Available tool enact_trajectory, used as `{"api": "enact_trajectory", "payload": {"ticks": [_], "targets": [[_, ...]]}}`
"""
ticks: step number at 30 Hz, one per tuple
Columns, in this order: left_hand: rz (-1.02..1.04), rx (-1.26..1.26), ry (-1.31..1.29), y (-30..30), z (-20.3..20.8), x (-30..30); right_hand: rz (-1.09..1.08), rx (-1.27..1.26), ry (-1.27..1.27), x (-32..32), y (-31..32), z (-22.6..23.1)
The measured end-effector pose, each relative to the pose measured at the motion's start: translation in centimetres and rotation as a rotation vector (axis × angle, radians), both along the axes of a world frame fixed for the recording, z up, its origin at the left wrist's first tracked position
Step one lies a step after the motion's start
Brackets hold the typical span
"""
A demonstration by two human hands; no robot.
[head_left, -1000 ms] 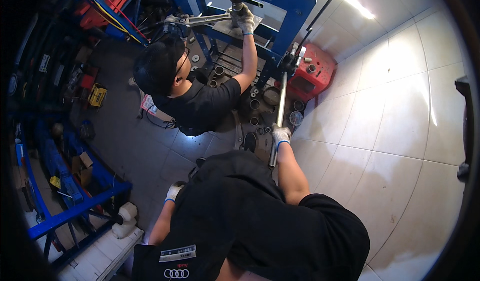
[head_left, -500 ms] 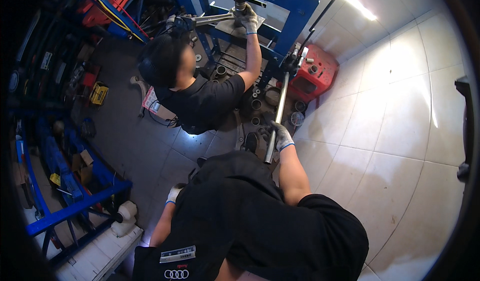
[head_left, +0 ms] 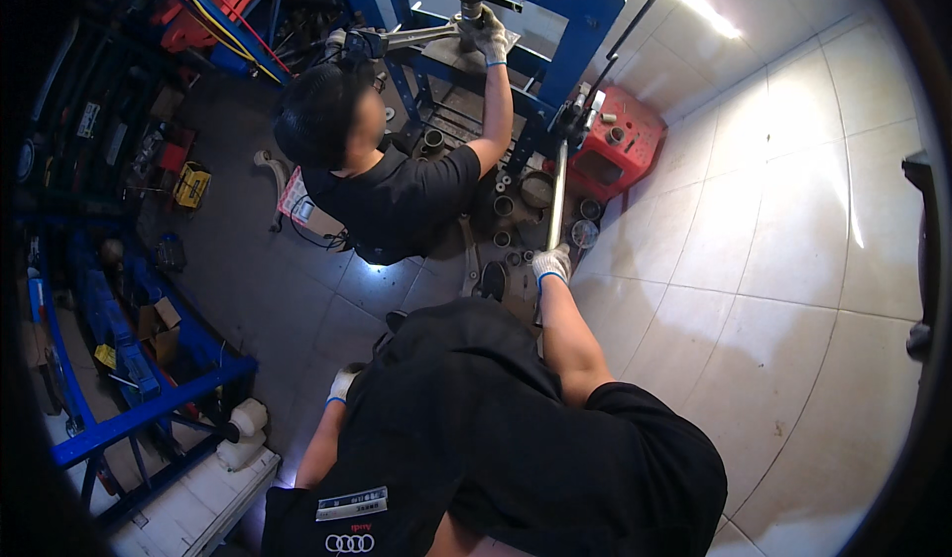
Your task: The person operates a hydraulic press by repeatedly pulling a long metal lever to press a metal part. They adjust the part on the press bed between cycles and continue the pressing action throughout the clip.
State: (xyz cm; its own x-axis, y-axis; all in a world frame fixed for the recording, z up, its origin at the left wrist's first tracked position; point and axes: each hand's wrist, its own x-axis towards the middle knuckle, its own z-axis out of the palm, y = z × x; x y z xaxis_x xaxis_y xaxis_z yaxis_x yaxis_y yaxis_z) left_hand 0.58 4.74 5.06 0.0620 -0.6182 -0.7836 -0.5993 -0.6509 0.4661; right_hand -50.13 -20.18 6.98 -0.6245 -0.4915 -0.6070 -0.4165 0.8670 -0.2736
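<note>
My right hand, in a pale knit glove with a blue cuff, is wrapped round the lower part of a long metal pipe handle. The pipe's upper end meets a dark pump mechanism beside a blue press frame. My left hand, gloved too, hangs low beside my body, its fingers mostly hidden. Across from me a co-worker in a dark shirt keeps one gloved hand at a metal control arm under the press ram. The co-worker's other glove is near the arm's far end.
A red metal box stands by the tiled wall, right of the press. Several metal rings and cups lie on the floor between the co-worker and the pipe. Another curved arm rests near my shoe. A blue rack stands at left.
My right hand has turned over and closed round the pipe; before, its dark palm side and loosely spread fingers showed. The pipe stands slightly more upright. My left hand has hardly moved.
</note>
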Motion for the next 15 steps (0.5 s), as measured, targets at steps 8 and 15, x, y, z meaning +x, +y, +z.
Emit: {"api": "enact_trajectory", "payload": {"ticks": [8, 15], "targets": [[0.017, -0.025, -0.030, 0.4, 1.1, -0.5, -0.139, -0.149, -0.044, 0.1, 0.5, -3.8], [0.019, 0.015, -0.026, 1.1, 0.2, 0.0, -0.988, -0.467, -1.771, -2.2, 1.8, -6.4]]}}
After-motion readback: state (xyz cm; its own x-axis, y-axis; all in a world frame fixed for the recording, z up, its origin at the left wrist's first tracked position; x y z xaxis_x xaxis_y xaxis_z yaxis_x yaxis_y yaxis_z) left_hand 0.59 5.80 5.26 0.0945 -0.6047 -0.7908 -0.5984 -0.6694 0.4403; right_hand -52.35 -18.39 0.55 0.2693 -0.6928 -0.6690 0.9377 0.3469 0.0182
